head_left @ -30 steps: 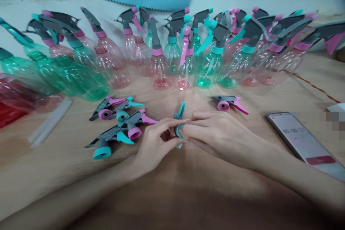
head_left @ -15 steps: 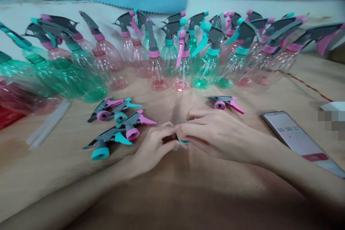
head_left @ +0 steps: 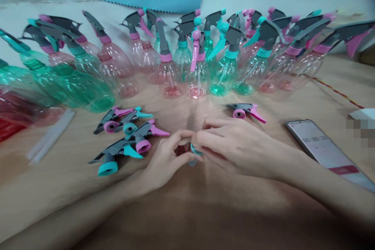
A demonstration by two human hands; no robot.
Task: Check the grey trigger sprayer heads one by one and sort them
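Observation:
My left hand and my right hand meet at the middle of the table, fingers pinched together round a teal spray-trigger head. Only its teal collar shows between the fingertips; the rest is hidden under my right fingers. Just left of my left hand lie several loose trigger heads in grey with pink or teal collars. One more grey-and-pink trigger head lies just beyond my right hand.
A curved row of pink and green spray bottles with triggers fitted stands across the back. White dip tubes lie at the left. A phone showing a timer lies at the right, with a red-yellow wire behind it.
The teal trigger that stuck up between my hands a second ago has tilted down and is covered by my right fingers; both hands stayed in place.

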